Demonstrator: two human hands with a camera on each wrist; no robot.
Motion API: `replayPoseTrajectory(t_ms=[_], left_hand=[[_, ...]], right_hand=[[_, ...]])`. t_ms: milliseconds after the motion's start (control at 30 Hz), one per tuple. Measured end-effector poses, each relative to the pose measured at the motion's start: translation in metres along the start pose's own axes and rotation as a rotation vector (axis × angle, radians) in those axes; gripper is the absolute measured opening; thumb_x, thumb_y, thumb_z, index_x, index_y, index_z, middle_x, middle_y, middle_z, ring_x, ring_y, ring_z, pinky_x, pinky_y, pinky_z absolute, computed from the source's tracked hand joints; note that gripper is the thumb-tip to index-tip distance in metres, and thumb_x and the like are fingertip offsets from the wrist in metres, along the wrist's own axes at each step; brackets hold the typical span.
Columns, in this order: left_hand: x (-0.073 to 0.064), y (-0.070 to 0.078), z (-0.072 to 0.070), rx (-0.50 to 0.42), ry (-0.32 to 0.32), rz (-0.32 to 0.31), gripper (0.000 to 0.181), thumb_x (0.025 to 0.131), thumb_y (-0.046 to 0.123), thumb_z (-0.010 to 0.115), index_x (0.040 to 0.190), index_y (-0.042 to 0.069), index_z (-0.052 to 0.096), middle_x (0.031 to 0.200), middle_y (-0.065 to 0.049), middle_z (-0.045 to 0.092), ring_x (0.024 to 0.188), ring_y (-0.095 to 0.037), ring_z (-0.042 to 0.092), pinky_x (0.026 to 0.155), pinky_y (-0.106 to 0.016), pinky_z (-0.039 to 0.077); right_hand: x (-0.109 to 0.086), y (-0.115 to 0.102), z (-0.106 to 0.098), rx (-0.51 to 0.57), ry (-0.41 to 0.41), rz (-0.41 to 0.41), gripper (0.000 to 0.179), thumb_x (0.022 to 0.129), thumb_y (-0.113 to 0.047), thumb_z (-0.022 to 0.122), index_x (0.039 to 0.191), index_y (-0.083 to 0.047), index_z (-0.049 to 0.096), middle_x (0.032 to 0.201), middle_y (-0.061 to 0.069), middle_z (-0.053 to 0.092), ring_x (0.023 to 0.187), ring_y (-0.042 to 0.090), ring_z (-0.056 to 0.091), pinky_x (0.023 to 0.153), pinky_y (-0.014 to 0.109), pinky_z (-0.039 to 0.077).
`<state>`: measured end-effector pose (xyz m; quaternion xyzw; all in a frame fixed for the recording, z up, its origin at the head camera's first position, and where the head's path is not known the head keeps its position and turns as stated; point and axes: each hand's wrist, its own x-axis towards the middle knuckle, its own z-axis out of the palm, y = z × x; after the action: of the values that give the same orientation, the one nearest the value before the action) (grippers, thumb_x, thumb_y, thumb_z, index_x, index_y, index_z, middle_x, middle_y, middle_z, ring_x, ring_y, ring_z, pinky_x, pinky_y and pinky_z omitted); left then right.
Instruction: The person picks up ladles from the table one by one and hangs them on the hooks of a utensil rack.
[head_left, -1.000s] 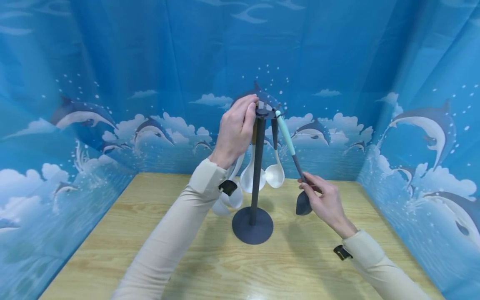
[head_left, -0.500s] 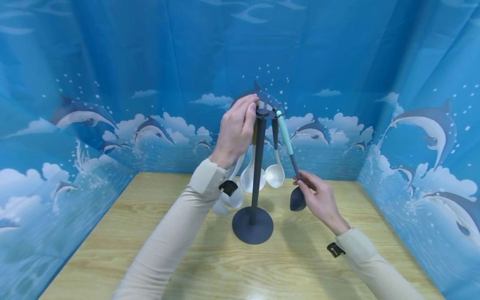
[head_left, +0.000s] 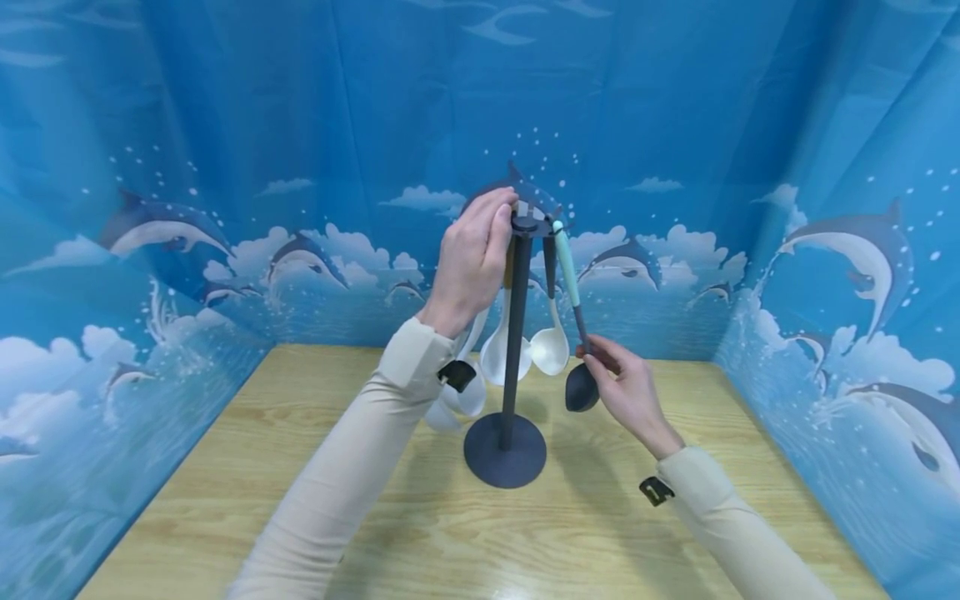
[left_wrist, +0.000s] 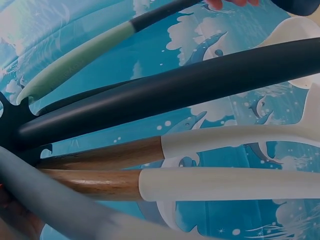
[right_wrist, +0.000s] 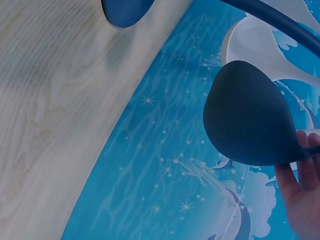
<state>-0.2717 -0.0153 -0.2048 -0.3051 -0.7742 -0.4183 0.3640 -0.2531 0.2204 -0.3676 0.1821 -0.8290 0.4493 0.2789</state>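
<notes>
A dark utensil rack [head_left: 515, 333] stands upright on its round base. My left hand [head_left: 471, 262] grips the left side of its top; several fingers are hidden from view. On the rack's right side hangs a dark ladle [head_left: 582, 388] with a mint-green handle, its upper end at a hook in the left wrist view. My right hand [head_left: 632, 398] pinches its dark neck just above the bowl. The right wrist view shows the ladle's bowl [right_wrist: 247, 117] from outside, fingertips at its neck.
Several white utensils hang from the rack, among them a white ladle [head_left: 550, 350] beside the dark one and a wooden-handled one [left_wrist: 95, 182]. Others hang partly behind my left wrist. The wooden table [head_left: 360, 533] meets blue dolphin-print curtains [head_left: 225, 183] behind and at both sides.
My right hand has moved left toward the pole, bringing the dark ladle's bowl with it, so the ladle hangs closer to vertical. My left hand stays on the rack's top.
</notes>
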Motion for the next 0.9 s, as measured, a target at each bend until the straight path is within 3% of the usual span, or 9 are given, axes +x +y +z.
replayPoseTrajectory(t_ms=[900], left_hand=[[0.003, -0.008, -0.005, -0.060, -0.060, -0.021, 0.041, 0.109, 0.025, 0.030, 0.136, 0.008, 0.056, 0.146, -0.005, 0.051, 0.134, -0.015, 0.049, 0.111, -0.021, 0.038]], right_hand=[[-0.005, -0.003, 0.012, 0.084, -0.037, 0.028, 0.034, 0.096, -0.004, 0.060, 0.130, -0.002, 0.061, 0.109, 0.015, 0.072, 0.101, 0.029, 0.070, 0.090, 0.035, 0.056]])
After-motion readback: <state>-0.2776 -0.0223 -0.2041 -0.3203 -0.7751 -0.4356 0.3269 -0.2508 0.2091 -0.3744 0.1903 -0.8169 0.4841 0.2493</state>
